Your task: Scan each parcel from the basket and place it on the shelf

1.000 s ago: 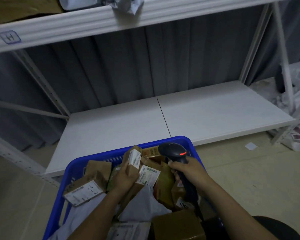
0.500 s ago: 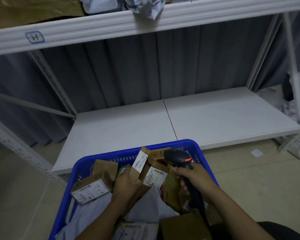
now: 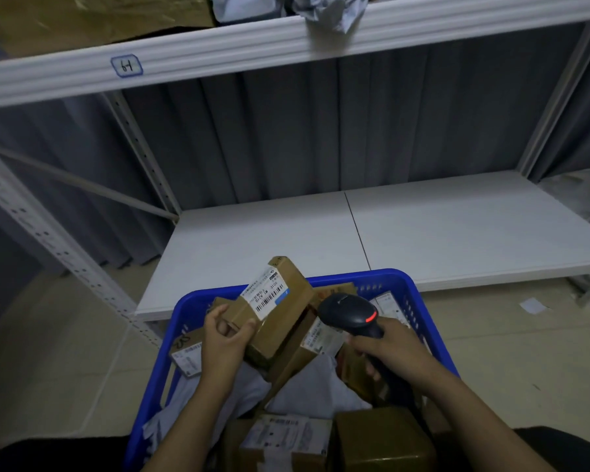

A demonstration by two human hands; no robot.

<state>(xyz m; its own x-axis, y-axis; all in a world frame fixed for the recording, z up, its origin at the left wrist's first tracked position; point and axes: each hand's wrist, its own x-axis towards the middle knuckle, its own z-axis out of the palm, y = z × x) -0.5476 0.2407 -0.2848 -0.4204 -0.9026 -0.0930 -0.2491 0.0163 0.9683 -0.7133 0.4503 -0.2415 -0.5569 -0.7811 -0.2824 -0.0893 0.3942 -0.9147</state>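
Note:
My left hand [image 3: 226, 338] grips a small brown cardboard parcel [image 3: 280, 315] by its near end and holds it tilted above the blue basket [image 3: 433, 332], its white barcode label facing up. My right hand [image 3: 394, 352] is wrapped round the handle of a black barcode scanner [image 3: 351, 315], whose head with a lit red light sits just right of the parcel. The basket holds several more brown boxes and grey mailer bags. The low white shelf [image 3: 440, 233] lies bare behind the basket.
An upper shelf beam with a handwritten tag [image 3: 126, 65] runs across the top, with cardboard and crumpled grey bags [image 3: 327, 11] on it. Perforated metal uprights [image 3: 48, 240] stand at left. A grey curtain backs the shelf. A paper scrap [image 3: 533, 305] lies on the tiled floor at right.
My left hand has lifted the labelled parcel up out of the pile and turned its label upward. The scanner stays beside it. The view has tilted down slightly.

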